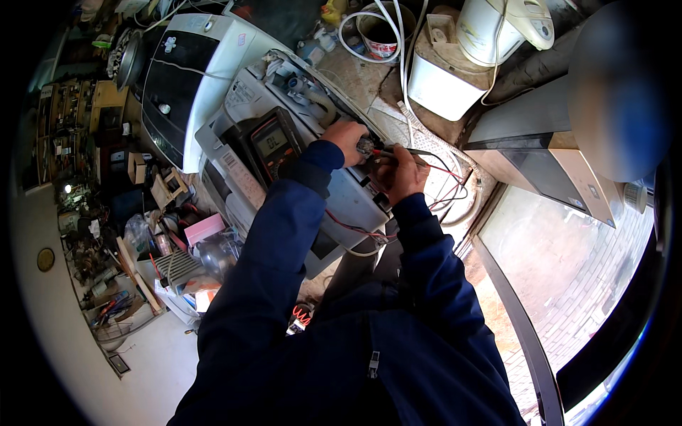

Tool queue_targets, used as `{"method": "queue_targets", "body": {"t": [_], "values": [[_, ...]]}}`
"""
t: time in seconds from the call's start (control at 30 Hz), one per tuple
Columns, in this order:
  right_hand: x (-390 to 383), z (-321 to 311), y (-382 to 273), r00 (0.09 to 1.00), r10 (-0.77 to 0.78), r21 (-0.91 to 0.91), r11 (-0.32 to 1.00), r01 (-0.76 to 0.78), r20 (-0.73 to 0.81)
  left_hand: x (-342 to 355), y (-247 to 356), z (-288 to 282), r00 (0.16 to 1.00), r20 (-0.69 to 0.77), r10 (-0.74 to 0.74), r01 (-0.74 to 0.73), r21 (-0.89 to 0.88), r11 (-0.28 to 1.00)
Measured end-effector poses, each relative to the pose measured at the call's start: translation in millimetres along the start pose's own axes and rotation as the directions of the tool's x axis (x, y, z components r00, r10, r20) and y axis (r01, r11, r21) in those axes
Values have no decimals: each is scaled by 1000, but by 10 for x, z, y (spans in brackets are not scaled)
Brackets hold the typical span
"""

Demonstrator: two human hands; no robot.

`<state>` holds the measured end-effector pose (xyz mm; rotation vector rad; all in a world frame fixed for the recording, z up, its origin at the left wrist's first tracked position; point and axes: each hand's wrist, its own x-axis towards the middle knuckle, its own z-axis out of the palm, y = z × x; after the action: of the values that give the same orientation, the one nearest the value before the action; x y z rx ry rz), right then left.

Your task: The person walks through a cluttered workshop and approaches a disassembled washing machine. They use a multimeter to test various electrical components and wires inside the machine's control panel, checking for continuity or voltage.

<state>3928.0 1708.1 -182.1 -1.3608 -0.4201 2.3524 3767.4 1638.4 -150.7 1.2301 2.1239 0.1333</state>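
An opened white appliance [330,216] lies before me, with hoses and wiring along its upper part. A dark multimeter [273,145] with a lit display rests on it, left of my hands. My left hand [343,142] is closed at a small dark part [366,147] in the appliance's opening; what exactly its fingers grip is hidden. Just right and below, my right hand [402,176] is closed on test probes [383,152], whose tips reach toward that part. Red and black leads [455,176] loop away to the right and below the hands.
A white top-loading machine [206,64] stands at upper left; a white container [437,92], kettle [483,32] and bucket [376,50] at upper right. A boxy cabinet [540,177] stands right, by a glazed doorway [515,319]. Cluttered shelves [92,142] line the left.
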Motion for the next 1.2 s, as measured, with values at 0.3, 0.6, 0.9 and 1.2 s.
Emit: {"method": "queue_targets", "body": {"t": [0.3,0.6,0.9,1.2], "values": [[30,12,19,1000,-21,-98,995,22,21,15,-45,38,1000,-9,2,-1,24,1000],[-25,95,12,997,-18,-166,986,6,-72,11,-20,12,1000,6,-10,10,4,1000],[40,44,67,997,-47,-174,984,36,-57,31,-49,59,1000,-16,17,-17,10,1000],[-4,82,29,996,-46,-131,991,37,-72,17,-32,49,999,-29,25,-24,35,999]]}}
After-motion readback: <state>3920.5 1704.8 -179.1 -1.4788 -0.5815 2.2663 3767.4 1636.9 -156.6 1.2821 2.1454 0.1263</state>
